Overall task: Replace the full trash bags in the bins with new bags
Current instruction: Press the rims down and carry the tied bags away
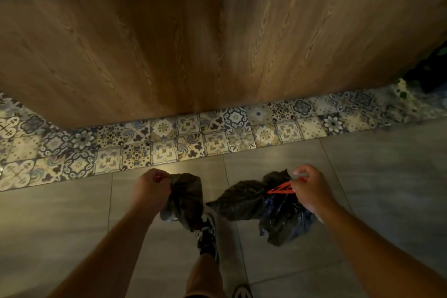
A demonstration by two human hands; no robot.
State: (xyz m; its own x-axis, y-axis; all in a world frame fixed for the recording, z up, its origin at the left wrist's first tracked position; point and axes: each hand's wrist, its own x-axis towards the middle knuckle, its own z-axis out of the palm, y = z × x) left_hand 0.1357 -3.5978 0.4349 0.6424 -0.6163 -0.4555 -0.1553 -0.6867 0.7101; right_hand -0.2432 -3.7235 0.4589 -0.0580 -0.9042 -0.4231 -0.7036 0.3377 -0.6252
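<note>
The left hand (153,186) is curled tight round the gathered neck of a black bag (186,201). This bag hangs just to the right of the hand and below it, and its lower end reaches down to the person's shoe (207,232). The right hand (310,190) has its fingers bent and pinches a red drawstring (281,187), which runs out to the left of the hand. A second bag (263,205), black and crumpled, hangs from the drawstring to the left of this hand and below it, with part of it under the wrist. The two bags lie between the hands and are close together; whether they touch I cannot tell. Both are held above the grey floor (72,220). Ahead of the hands is a strip of patterned tiles (169,138), and beyond it a wooden panel (169,43).
</note>
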